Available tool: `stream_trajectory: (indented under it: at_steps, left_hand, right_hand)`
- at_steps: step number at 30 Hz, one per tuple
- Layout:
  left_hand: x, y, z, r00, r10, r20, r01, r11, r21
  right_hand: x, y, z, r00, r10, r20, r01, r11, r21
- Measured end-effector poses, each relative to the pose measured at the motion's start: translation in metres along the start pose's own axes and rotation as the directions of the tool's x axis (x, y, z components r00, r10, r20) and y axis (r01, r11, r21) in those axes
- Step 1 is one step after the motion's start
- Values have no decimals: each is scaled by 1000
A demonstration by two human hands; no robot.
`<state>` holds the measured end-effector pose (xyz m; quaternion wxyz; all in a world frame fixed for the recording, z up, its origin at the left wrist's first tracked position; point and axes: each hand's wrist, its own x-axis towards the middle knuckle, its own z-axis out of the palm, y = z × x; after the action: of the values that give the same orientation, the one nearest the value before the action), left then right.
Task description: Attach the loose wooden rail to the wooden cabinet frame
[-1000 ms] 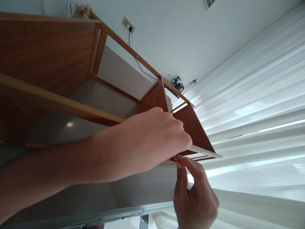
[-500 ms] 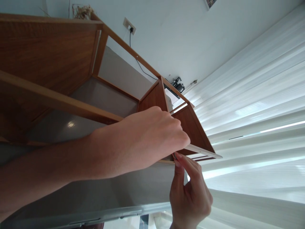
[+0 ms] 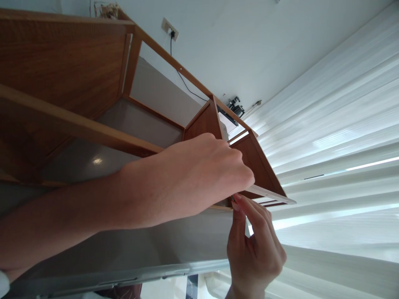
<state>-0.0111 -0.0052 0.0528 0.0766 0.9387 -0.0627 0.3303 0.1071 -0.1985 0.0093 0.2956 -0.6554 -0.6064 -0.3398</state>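
Note:
My left hand (image 3: 215, 170) reaches in from the left, its back toward me and its fingers curled under out of sight. It lies across the front of a brown wooden cabinet frame (image 3: 77, 122), by a pale rail end (image 3: 271, 193); whatever the fingers hold is hidden. Just below it, my right hand (image 3: 257, 245) is closed in a pinch, thumb and forefinger meeting at a small dark thing (image 3: 232, 198) too small to name. Those fingertips are close under the left hand.
Wooden dividers (image 3: 202, 120) split the frame into open bays, with a large side panel (image 3: 62, 62) at left. Behind it, a black cord (image 3: 187, 86) runs from a wall socket (image 3: 170, 29). White curtains (image 3: 343, 166) hang at right. A grey panel (image 3: 162, 245) spans below.
Both hands appear slightly further right and higher, and the cabinet has shifted likewise in view. Their poses and the pinch look the same.

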Motion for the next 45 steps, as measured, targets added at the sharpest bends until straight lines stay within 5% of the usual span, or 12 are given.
stream_trajectory:
  at_steps: [6, 14, 25, 33, 37, 45]
  left_hand:
    - [0, 0, 1, 1000, 20, 1, -20, 1000, 12]
    - [2, 0, 0, 999, 5, 46, -6, 1000, 14]
    - [2, -3, -1, 996, -20, 91, 28, 996, -89]
    - [3, -4, -1, 994, -12, 106, 23, 994, -103]
    - [3, -3, -2, 993, -12, 117, 27, 992, -125]
    - [4, -2, -2, 995, -15, 98, 24, 995, -100]
  right_hand:
    - [10, -4, -9, 996, -36, 77, 42, 996, -84]
    - [1, -11, 1, 972, 231, -30, -230, 972, 43]
    - [-8, -30, 22, 777, 629, 27, -613, 746, 260]
    - [8, -39, 24, 689, 688, 227, -700, 553, 452]
    - [8, -39, 24, 719, 661, 212, -672, 585, 454]
    - [-5, -34, 15, 910, 414, -14, -404, 896, 186]
